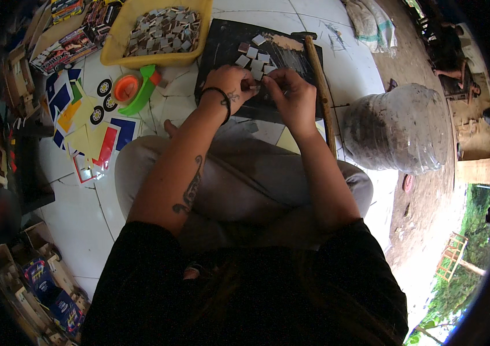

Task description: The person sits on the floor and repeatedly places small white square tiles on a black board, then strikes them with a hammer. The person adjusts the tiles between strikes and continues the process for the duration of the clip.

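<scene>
Over the black board [222, 40] both my hands work close together. My left hand [227, 86], with a dark band at the wrist, is closed; what its fingers hold is mostly hidden. Thumb and forefinger of my right hand [292, 95] pinch what looks like a small square piece [263, 79], its edge barely visible. Just beyond the fingertips lie several small grey square pieces [252, 53] on the board, one of them brownish. A hammer [318, 75] with a wooden handle lies along the board's right side, its head at the far end.
A yellow tub [112, 43] full of similar squares stands far left. Near it are a green tape dispenser [141, 98] with an orange roll, coloured sticker sheets [86, 138] and printed boxes [66, 52]. A large plastic-wrapped bundle [395, 130] stands right. Wooden trays [43, 248] are lower left.
</scene>
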A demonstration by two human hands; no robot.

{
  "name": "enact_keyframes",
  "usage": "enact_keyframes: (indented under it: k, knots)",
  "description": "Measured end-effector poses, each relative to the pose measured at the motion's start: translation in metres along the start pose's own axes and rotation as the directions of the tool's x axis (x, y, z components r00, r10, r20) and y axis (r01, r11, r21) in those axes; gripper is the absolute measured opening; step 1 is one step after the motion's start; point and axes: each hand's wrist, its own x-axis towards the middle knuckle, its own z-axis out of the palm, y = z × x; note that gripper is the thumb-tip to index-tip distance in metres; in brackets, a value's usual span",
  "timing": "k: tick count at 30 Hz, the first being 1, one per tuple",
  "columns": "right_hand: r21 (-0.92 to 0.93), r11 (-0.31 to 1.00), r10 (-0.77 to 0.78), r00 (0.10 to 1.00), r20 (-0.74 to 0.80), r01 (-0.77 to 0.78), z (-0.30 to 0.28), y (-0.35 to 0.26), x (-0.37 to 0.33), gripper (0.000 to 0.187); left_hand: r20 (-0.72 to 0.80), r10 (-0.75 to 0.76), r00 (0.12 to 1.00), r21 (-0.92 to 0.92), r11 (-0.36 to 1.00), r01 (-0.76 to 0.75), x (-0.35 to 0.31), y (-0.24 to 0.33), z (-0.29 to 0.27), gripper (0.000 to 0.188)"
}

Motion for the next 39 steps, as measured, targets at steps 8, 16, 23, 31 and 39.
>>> enact_keyframes:
  k: [8,16,23,31,39]
  knots:
    - [-0.050,0.999,-0.006,1.000,0.026,0.008,0.0012,-0.0010,0.0005,0.010,0.042,-0.050,0.998,-0.021,0.999,0.050,0.0010,0.0015,-0.0005,0.011]
    - [-0.103,0.992,-0.066,0.997,0.032,0.068,0.0023,-0.0039,0.0007,0.010,0.013,-0.011,1.000,0.020,1.000,0.011,0.0000,0.0022,-0.0019,0.010]
    - [-0.137,0.988,-0.069,0.996,0.058,0.076,0.0015,-0.0049,0.0016,0.009,0.029,0.018,0.999,0.096,0.995,-0.021,0.0006,0.0037,-0.0037,0.015]
    - [-0.149,0.983,-0.105,0.994,0.032,0.108,0.0038,-0.0015,0.0014,0.008,0.106,-0.014,0.994,0.086,0.996,0.005,0.0024,0.0049,-0.0060,0.020]
    - [-0.141,0.986,-0.079,0.995,0.065,0.087,0.0018,0.0002,0.0013,0.011,0.033,0.045,0.998,0.117,0.992,-0.049,0.0009,0.0023,-0.0026,0.018]
